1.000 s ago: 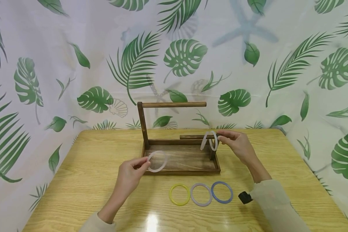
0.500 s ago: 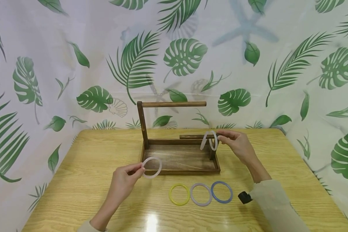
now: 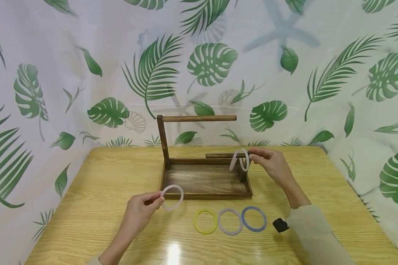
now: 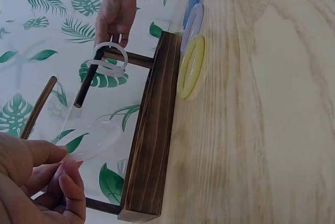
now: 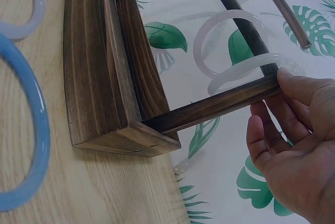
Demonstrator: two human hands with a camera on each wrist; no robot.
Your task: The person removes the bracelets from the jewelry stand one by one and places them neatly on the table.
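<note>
My left hand [image 3: 140, 211] pinches a translucent white bangle [image 3: 182, 197] by its left side, in front of the tray's near left corner. A dark wooden bangle stand [image 3: 209, 197] stands on the table, with a tray base, a tall left post and a shorter right post, each bearing a horizontal bar. Two pale bangles hang on the lower bar close to the right post; one is a whitish bangle [image 5: 243, 72], the other a pinkish bangle [image 5: 198, 51]. My right hand [image 3: 275, 167] holds the top of that right post between thumb and fingers.
In front of the stand, a yellow bangle [image 3: 205, 232], a lavender bangle [image 3: 231, 233] and a blue bangle [image 3: 257, 230] lie in a row. The upper bar [image 3: 199, 118] juts right from the tall post. A leaf-print curtain [image 3: 215, 29] hangs behind the table.
My left hand has drawn the white bangle left and toward me, from over the tray to its front left edge. My right hand and the hanging bangles have stayed put.
</note>
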